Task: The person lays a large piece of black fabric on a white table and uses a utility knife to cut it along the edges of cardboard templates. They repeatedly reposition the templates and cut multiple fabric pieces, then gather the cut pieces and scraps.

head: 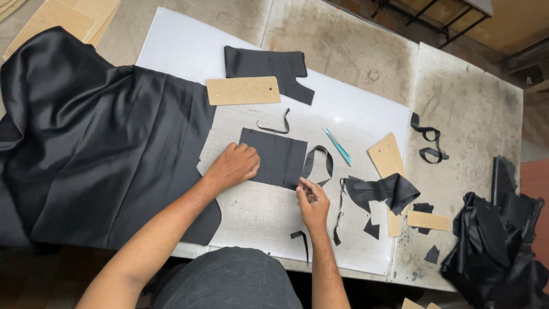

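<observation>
A dark rectangular fabric piece [280,155] lies flat on the white cutting sheet [189,48]. My left hand [233,166] presses down on its left edge with the fingers curled. My right hand [311,201] sits at the piece's lower right corner, its fingers pinched on a small tool that I cannot make out. A narrow black trimmed strip [320,155] curls away from the piece just above my right hand.
A big black cloth [97,143] covers the table's left side. A cardboard template [243,90] and folded black pieces [266,63] lie at the back. A teal cutter [337,146], further cardboard templates [388,155], black scraps [380,191] and a heap of black fabric [497,246] lie right.
</observation>
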